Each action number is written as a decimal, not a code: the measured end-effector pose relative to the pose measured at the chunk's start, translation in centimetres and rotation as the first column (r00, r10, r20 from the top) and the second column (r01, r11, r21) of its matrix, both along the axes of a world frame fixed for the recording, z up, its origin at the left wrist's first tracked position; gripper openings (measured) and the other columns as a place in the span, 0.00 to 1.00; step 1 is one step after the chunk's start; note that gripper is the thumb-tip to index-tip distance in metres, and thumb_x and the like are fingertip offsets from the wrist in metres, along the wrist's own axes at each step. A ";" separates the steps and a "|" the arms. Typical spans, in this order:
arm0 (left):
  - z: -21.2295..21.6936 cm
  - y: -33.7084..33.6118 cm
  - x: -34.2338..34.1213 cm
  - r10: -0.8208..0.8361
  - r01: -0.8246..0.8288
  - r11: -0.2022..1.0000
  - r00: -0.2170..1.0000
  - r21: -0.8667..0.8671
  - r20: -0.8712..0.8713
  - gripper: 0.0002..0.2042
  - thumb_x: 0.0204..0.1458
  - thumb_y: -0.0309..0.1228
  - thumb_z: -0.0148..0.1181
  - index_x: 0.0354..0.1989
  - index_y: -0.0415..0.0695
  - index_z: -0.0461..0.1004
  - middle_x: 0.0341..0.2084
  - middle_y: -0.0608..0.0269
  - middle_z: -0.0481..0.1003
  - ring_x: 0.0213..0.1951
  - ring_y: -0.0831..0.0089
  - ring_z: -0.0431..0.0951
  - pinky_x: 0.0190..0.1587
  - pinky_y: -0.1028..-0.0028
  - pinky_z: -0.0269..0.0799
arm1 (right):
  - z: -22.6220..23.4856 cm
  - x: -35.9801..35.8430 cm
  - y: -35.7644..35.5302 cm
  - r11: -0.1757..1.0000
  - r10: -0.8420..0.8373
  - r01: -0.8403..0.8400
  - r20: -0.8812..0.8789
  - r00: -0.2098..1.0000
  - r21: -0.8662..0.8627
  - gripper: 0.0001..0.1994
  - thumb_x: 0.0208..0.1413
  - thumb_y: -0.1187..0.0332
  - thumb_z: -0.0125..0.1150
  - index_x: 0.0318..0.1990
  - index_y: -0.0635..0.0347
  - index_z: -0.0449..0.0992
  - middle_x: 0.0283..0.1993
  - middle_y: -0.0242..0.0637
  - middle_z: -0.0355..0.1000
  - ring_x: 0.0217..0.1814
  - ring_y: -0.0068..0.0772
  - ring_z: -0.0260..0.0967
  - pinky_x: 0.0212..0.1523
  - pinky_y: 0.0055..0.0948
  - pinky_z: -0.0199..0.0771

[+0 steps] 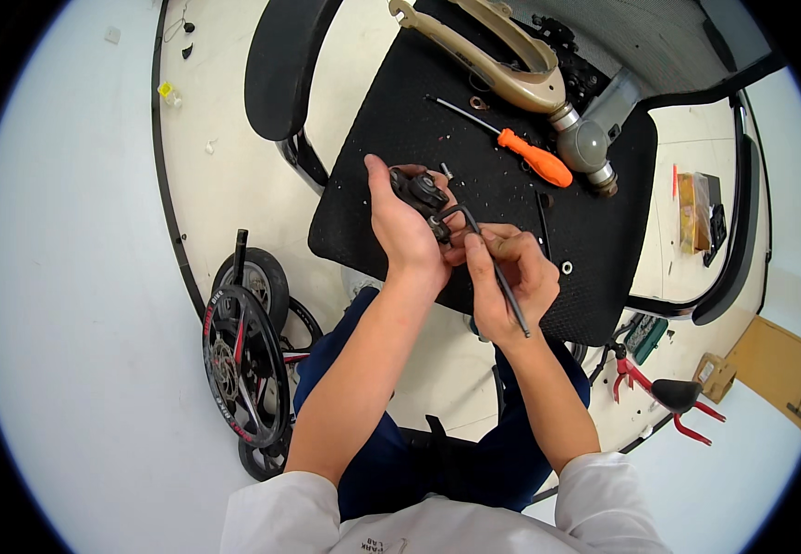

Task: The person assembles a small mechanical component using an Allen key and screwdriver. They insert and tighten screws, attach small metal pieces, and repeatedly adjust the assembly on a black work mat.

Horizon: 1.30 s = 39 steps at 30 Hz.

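My left hand [405, 226] cups a small black mechanical part [419, 191], which looks like a bicycle brake caliper, above the front of the black chair seat [354, 212]. Between the fingers and thumb of my right hand [521, 277] is a black hex key [509, 294]. Its bent short end meets a small bolt on the lower side of the black part; whether it is seated in the head I cannot tell. The long end points down toward me. An orange-handled screwdriver [534, 157] lies on the seat just beyond my right hand.
A tan forked frame piece [511, 78] with a grey joint rests at the seat's back. A nut [566, 268], a washer [479, 103] and a dark rod [544, 224] lie nearby. Bicycle wheels [248, 369] stand at left; a red frame [636, 374] is on the right floor.
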<state>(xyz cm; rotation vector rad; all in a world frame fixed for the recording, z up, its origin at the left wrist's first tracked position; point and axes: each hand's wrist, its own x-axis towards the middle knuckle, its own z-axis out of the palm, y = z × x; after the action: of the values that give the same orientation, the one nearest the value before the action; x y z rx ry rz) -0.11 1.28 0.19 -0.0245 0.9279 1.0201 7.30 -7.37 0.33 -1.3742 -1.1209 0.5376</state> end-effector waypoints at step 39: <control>-0.3 2.3 -2.2 -0.531 0.556 0.831 0.797 0.005 -0.288 0.24 0.61 0.57 0.46 0.30 0.45 0.69 0.18 0.64 0.70 0.14 0.78 0.65 0.15 0.78 0.57 | -0.4 1.1 -0.8 0.951 0.307 -0.288 0.406 0.861 -0.108 0.07 0.47 0.84 0.64 0.31 0.68 0.72 0.36 0.46 0.75 0.32 0.41 0.77 0.29 0.27 0.78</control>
<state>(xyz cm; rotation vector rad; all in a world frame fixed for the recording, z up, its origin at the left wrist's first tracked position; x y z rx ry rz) -2.36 3.56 -0.07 0.4534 1.0577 0.5234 8.39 -8.16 -0.03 -1.3993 -1.7020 0.5000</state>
